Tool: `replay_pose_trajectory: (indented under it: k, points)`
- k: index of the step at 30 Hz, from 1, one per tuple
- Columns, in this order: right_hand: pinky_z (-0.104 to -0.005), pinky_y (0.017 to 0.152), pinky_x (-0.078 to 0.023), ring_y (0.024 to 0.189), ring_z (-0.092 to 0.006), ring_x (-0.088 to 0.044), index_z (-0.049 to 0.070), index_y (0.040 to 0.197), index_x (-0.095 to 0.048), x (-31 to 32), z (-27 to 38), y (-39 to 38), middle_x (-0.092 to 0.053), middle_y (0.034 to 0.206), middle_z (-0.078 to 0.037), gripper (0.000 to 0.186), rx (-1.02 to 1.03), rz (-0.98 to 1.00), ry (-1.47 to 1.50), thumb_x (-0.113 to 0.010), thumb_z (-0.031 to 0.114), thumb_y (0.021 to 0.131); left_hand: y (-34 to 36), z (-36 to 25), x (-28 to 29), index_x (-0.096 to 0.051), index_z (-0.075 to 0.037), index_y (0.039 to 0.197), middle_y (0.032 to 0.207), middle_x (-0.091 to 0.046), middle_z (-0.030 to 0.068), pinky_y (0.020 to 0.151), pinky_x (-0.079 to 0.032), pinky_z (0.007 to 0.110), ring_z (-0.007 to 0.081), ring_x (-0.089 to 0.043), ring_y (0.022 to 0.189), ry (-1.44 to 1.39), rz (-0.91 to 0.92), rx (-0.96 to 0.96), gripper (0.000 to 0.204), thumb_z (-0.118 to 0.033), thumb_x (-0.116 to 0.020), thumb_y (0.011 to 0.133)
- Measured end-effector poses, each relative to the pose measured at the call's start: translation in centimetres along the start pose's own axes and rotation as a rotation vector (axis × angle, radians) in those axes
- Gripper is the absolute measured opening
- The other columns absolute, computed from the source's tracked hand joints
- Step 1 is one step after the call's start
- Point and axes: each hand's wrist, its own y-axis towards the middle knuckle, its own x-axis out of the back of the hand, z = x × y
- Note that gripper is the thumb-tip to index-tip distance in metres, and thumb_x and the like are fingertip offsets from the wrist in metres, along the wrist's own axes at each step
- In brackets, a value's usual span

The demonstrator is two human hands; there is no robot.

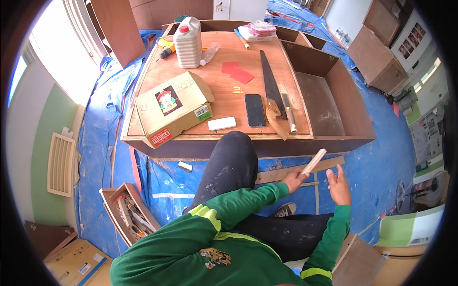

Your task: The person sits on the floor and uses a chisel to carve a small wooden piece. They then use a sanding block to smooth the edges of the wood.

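My left hand (294, 181) is closed around the lower end of a short, pale strip of wood (315, 161), which tilts up to the right. Just right of it, my right hand (339, 188) is raised with thumb and index finger apart, and nothing shows in it. Both hands are in front of a low wooden cabinet (229, 145) that serves as a bench. Near its front edge lie a handsaw (268, 78) with a wooden handle, a chisel-like tool (289, 114), a black phone (255, 110) and a white block (222, 123).
A cardboard box (186, 119), a jug (187, 47), a yellow drill (166, 51) and red sheets (242, 75) sit on the cabinet top. Blue tarpaulin (100, 157) covers the floor. A wooden tool tray (114, 209) stands at lower left; loose boards (272, 176) lie beyond my hands.
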Motion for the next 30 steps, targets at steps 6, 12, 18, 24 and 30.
replay_pose_trajectory:
  k: [6, 12, 18, 24, 30]
  points:
    - [-0.0334, 0.071, -0.055, 0.093, -0.0208, -0.066, 0.002, 0.158, -0.044, -1.7, -1.4, 0.4, -0.066, 0.117, -0.012, 0.068, -0.075, 0.02, 0.398, -0.058, 0.046, 0.108, -1.7, -6.7, -2.4, -0.054, 0.0, 0.137, 0.121, -0.068, 0.0276, 0.098, -0.053, 0.05, 0.0409, -0.069, 0.112, 0.209, 0.109, -0.329, 0.051, -0.033, -0.068, 0.1]
    - [-0.0351, 0.09, -0.052, 0.11, -0.0201, -0.063, 0.005, 0.147, -0.056, 0.0, -3.0, 3.1, -0.06, 0.127, -0.009, 0.051, -0.042, 0.026, 0.896, -0.056, 0.038, 0.108, -8.8, -11.6, 3.0, -0.066, -0.003, 0.129, 0.123, -0.068, 0.0244, 0.102, -0.053, 0.051, 0.0428, -0.066, 0.119, 0.937, 0.224, -0.412, 0.045, -0.031, -0.068, 0.094]
    - [-0.0366, 0.088, -0.049, 0.095, -0.0205, -0.056, 0.005, 0.144, -0.058, 4.8, -1.9, 4.7, -0.056, 0.106, -0.006, 0.049, -0.022, -0.329, 0.979, -0.049, 0.039, 0.11, -21.6, -10.3, 18.8, -0.076, -0.017, 0.119, 0.143, -0.061, 0.009, 0.127, -0.03, 0.048, 0.0323, -0.042, 0.15, 1.378, -0.356, -0.886, 0.032, -0.026, -0.069, 0.089]
    - [-0.0392, 0.085, -0.05, 0.09, -0.0226, -0.055, 0.002, 0.14, -0.06, 5.6, -1.7, 4.5, -0.054, 0.102, -0.007, 0.048, -0.008, -0.37, 1.056, -0.048, 0.038, 0.11, -34.0, -4.9, 25.8, -0.068, -0.019, 0.139, 0.155, -0.054, 0.0103, 0.115, -0.049, 0.044, 0.0354, -0.053, 0.143, 0.712, -0.357, -0.52, 0.058, 0.005, -0.064, 0.086]
    - [-0.0411, 0.091, -0.052, 0.098, -0.0245, -0.059, 0.002, 0.144, -0.059, 4.1, -1.5, 5.5, -0.057, 0.111, -0.008, 0.051, 0.022, -0.358, 1.013, -0.051, 0.038, 0.109, -51.7, 13.8, 38.9, -0.06, -0.001, 0.142, 0.126, -0.067, 0.0278, 0.103, -0.054, 0.044, 0.0402, -0.068, 0.115, 0.575, -1.361, 0.428, 0.05, -0.023, -0.068, 0.098]
